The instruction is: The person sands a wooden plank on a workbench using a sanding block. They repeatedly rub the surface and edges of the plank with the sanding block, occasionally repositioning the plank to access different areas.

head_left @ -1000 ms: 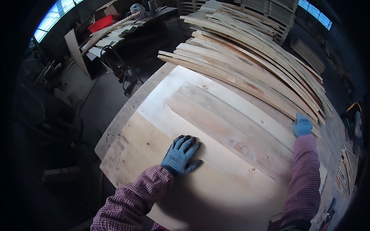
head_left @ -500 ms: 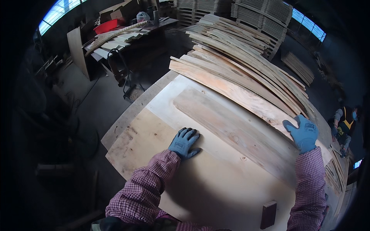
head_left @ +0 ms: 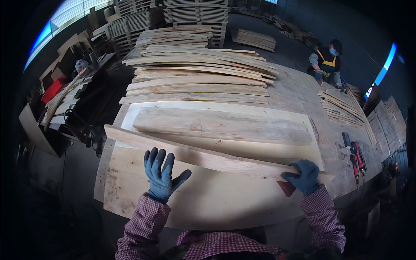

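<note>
My right hand (head_left: 305, 177), in a blue glove, grips a long wooden plank (head_left: 208, 157) near its right end. This plank is tilted up on its edge and slants across the worktop, its left end farther from me. Just on the near side of it, my gloved left hand (head_left: 161, 175) is raised with fingers spread, holding nothing; whether its fingertips touch the wood I cannot tell. Beyond lies another plank (head_left: 225, 123), flat on a pale board (head_left: 190, 212). A dark red block (head_left: 286, 188) shows partly beneath the right end of the held plank.
A pile of long boards (head_left: 199, 80) covers the table's far side. Red-handled tools (head_left: 358, 160) lie at the right, near thin strips (head_left: 342, 108). Past them stands a person (head_left: 327, 65) in dark clothes. Stacked slats (head_left: 197, 17) and a red basin (head_left: 54, 89) are farther off.
My right hand has drawn a plank from the pile's near edge toward me. My left hand has come up off the board, fingers spread. The view has turned right.
</note>
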A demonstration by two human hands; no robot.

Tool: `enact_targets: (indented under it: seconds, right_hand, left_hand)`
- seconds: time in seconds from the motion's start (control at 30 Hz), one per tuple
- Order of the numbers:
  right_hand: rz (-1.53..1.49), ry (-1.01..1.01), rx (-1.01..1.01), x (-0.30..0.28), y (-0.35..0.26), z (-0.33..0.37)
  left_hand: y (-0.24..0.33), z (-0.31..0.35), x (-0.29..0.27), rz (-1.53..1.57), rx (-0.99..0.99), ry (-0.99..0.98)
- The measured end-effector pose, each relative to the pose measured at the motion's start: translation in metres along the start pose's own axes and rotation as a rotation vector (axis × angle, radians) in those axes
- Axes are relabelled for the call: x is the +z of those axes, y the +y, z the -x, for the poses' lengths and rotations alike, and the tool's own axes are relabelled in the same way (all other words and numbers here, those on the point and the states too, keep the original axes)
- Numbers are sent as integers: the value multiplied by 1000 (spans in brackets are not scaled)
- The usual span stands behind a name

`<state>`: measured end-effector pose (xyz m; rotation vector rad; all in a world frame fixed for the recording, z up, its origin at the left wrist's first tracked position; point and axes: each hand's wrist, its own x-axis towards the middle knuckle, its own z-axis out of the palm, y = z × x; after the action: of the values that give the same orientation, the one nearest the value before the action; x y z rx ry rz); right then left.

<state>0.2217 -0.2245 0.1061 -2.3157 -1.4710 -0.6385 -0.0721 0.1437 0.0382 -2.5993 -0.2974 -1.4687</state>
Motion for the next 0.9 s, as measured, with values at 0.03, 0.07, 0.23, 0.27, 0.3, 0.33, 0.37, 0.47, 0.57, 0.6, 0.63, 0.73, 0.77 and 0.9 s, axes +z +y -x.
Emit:
enact_targets:
  seconds: [0.03,0.07,0.23,0.27,0.3,0.33,0.37,0.47,0.57,0.6,0.63,0.73,0.77,0.9]
  right_hand:
    - [-19,-33,-8,9,-4,24]
    - [-16,-24,3,22,-11,48]
    - [-53,-203,106,50,-30,118]
    - [-43,-219,127,55,-29,128]
    - [-105,-331,234,63,-28,137]
    - [-160,-357,244,63,-25,138]
    - [-217,-381,251,64,-20,135]
    - [-142,-202,387,70,1,124]
    - [149,-294,551,73,20,102]
    - [142,-438,590,79,28,101]
    - [130,-575,621,90,36,98]
    - [92,-753,681,89,50,72]
    - [81,-772,696,85,53,62]
    - [65,-219,890,63,96,62]
  left_hand:
    - [12,-10,-18,-8,16,-173]
    - [20,-10,-23,50,14,-324]
    - [32,34,-16,221,-35,-913]
    - [33,47,-11,229,-63,-943]
    - [33,63,-9,233,-96,-986]
    - [34,72,-8,236,-136,-1030]
    - [31,77,-7,222,-131,-1016]
    - [34,83,-9,169,-124,-957]
    - [42,81,-13,93,-149,-1003]
    - [44,81,-11,111,-131,-973]
    - [45,81,-11,120,-126,-972]
    - [43,78,-13,96,-140,-970]
    - [42,75,-13,66,-154,-975]
    - [39,65,6,-12,-171,-887]
